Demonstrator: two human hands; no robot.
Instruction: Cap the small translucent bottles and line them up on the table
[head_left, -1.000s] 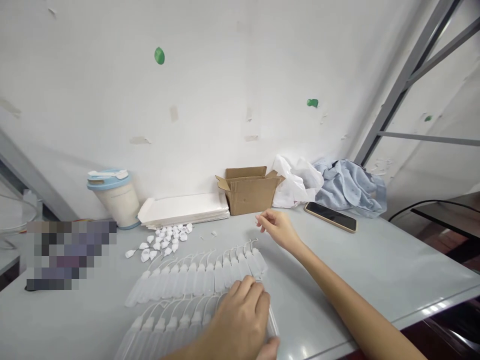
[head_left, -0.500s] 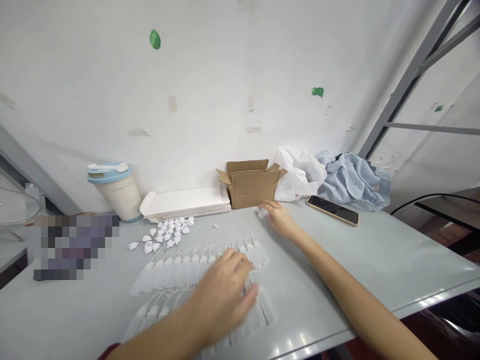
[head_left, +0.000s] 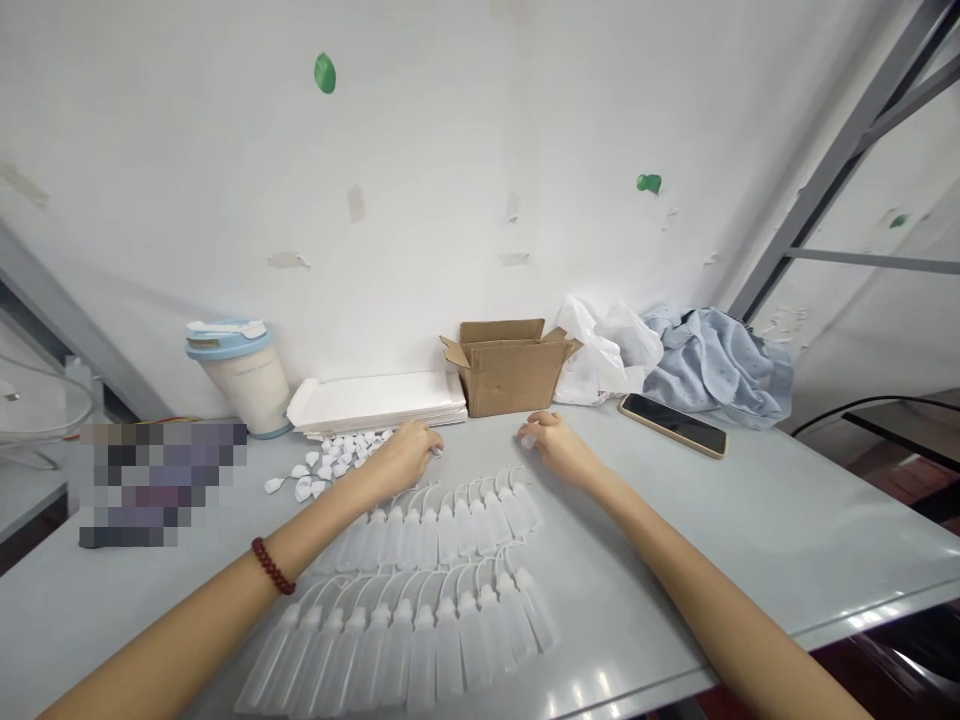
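My left hand [head_left: 409, 455] is at the right end of a pile of small white caps [head_left: 330, 463], its fingers pinched at a small white piece [head_left: 436, 452] on the table. My right hand [head_left: 559, 447] rests in front of the cardboard box, fingers curled round a small translucent piece [head_left: 528, 441], mostly hidden by the fingers. Between my arms lie two rows of translucent squeeze bottles, a back row [head_left: 457, 530] and a front row [head_left: 397, 650], each bottle with a thin curved tube at its top. My left forearm covers part of the back row.
Along the wall stand a cup with a blue lid [head_left: 244, 385], a stack of white flat boxes [head_left: 379, 400], an open cardboard box [head_left: 517, 382], a white plastic bag [head_left: 604, 360] and a blue cloth [head_left: 716, 365]. A phone [head_left: 675, 425] lies at right. One patch at left is pixelated.
My left hand has moved from above the bottle rows back to the small white bits beside the caps, uncovering the front row. My right hand has stayed about where it was.
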